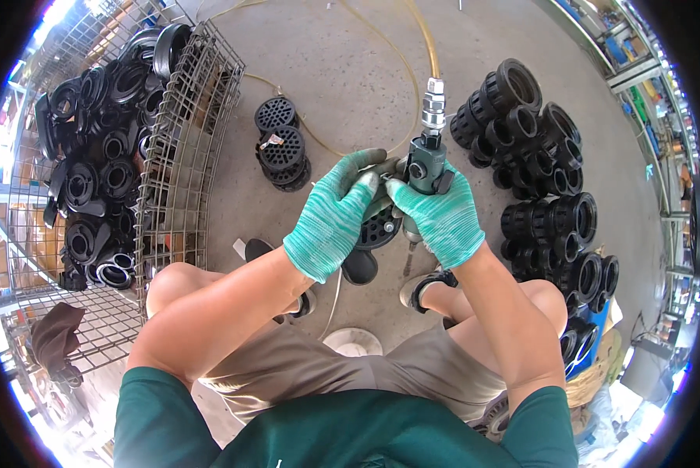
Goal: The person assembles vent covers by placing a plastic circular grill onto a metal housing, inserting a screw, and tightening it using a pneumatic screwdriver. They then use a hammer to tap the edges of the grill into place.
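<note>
My left hand point(331, 215) wears a green knit glove with dark fingertips. Its fingers are pinched together close to my right hand's fingertips, on a small piece that I cannot make out. In a matching glove, my right hand point(445, 214) is wrapped round a dark green air screwdriver point(424, 165). The tool's shaft points down beneath the hand, and a metal coupling point(434, 105) joins its top to a yellow hose. Below my fingers lies a black round part with holes point(375, 232), partly hidden by my hands; a bright bolt head shows on it.
To the left, a wire cage point(180, 148) is heaped with black rubber and plastic rings. Perforated black discs point(280, 148) stand stacked on the floor ahead. Several stacks of black ring fittings point(549, 218) line the right side. The yellow hose point(397, 54) loops over the concrete floor.
</note>
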{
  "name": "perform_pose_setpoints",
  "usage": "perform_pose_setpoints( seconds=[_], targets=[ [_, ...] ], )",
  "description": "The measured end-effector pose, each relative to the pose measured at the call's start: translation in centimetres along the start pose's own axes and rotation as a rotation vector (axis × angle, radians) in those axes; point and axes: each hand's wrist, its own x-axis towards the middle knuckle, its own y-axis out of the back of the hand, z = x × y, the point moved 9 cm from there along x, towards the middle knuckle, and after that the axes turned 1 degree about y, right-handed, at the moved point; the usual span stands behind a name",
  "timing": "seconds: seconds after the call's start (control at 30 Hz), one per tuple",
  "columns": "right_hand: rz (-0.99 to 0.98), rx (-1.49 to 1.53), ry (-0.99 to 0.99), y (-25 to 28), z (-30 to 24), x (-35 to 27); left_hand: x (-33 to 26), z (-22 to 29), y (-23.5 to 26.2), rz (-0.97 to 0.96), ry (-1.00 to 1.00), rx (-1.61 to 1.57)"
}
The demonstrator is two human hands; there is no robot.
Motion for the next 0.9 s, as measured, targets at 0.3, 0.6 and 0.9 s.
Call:
perform_pose_setpoints(
  seconds=[0.3, 0.6, 0.9],
  targets=[
    [0.001, 0.149, -0.015, -0.2, 0.7, 0.1, 0.2, 0.4, 0.6, -0.068, 0.112, 0.029],
    [-0.092, 0.143, -0.05, -0.2, -1.0, -0.9, 0.5, 1.4, 1.5, -0.114, 0.187, 0.24],
    [-0.042, 0.383, 0.001, 0.6, -2.0, -1.1, -0.8, 1.6, 2.5, -0.056, 0.137, 0.365]
  ],
)
